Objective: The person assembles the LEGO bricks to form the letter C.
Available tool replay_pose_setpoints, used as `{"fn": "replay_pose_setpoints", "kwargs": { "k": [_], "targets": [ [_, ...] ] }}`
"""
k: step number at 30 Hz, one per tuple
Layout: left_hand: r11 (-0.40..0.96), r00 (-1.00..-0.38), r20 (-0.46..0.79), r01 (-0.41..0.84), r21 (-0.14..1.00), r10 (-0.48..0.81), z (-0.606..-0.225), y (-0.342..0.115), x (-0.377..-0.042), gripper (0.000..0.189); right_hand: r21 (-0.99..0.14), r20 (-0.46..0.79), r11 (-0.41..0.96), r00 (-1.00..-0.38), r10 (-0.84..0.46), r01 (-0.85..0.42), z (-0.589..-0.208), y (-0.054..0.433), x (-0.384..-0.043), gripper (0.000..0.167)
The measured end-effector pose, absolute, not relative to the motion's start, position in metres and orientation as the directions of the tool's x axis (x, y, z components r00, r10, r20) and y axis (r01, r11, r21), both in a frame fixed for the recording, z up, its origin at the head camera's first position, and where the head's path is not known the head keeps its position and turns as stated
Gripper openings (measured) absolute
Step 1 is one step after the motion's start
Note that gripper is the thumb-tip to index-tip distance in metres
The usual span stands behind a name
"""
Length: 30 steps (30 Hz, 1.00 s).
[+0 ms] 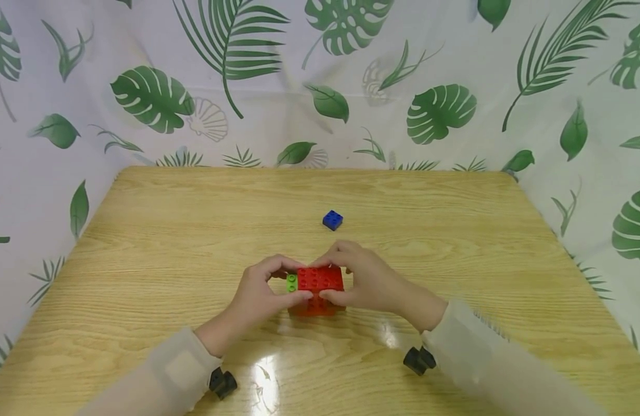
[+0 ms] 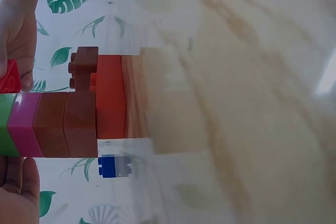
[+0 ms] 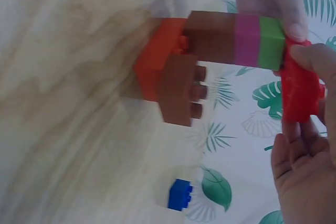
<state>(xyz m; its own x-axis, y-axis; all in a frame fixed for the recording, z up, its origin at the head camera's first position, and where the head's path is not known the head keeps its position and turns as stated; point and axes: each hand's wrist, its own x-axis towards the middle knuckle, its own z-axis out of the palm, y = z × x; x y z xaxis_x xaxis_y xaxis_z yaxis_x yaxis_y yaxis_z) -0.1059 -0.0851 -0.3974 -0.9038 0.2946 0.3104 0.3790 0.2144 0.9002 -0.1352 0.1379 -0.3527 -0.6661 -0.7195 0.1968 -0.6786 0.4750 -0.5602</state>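
A tower of toy building bricks stands on a wide red base brick (image 3: 160,61). Stacked on one end of the base are brown bricks (image 2: 65,124), a magenta brick (image 3: 247,40) and a green brick (image 1: 292,282). At the base's other end sits a separate brown brick (image 3: 177,90). The top red brick (image 1: 320,278) sticks out sideways to the right over the gap. My left hand (image 1: 257,289) grips the tower's upper left, thumb in front and fingers behind. From the right, my right hand (image 1: 372,280) pinches the top red brick between thumb and fingers.
A small blue brick (image 1: 332,219) lies on the wooden table (image 1: 169,231), beyond the tower. Behind the table hangs a white cloth (image 1: 278,127) printed with green leaves. Dark wrist devices (image 1: 420,361) sit under both sleeves.
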Motion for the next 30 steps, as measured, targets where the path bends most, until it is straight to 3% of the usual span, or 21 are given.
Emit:
{"fn": "replay_pose_setpoints", "kwargs": {
  "k": [8, 16, 30],
  "targets": [
    [0.212, -0.895, 0.342, 0.407, 0.889, 0.285, -0.399, -0.084, -0.105, 0.034, -0.645, 0.316, 0.362, -0.666, -0.676, -0.673, -0.373, 0.151, -0.133, 0.056],
    [0.228, -0.905, 0.321, 0.387, 0.894, 0.279, -0.402, -0.084, -0.105, 0.035, -0.673, 0.319, 0.351, -0.684, -0.656, -0.651, -0.389, 0.167, -0.146, 0.062],
    [0.237, -0.92, 0.277, 0.344, 0.909, 0.276, -0.401, -0.083, -0.104, 0.036, -0.696, 0.153, 0.572, -0.868, -0.471, -0.433, -0.409, 0.174, -0.202, 0.06]
  ]
}}
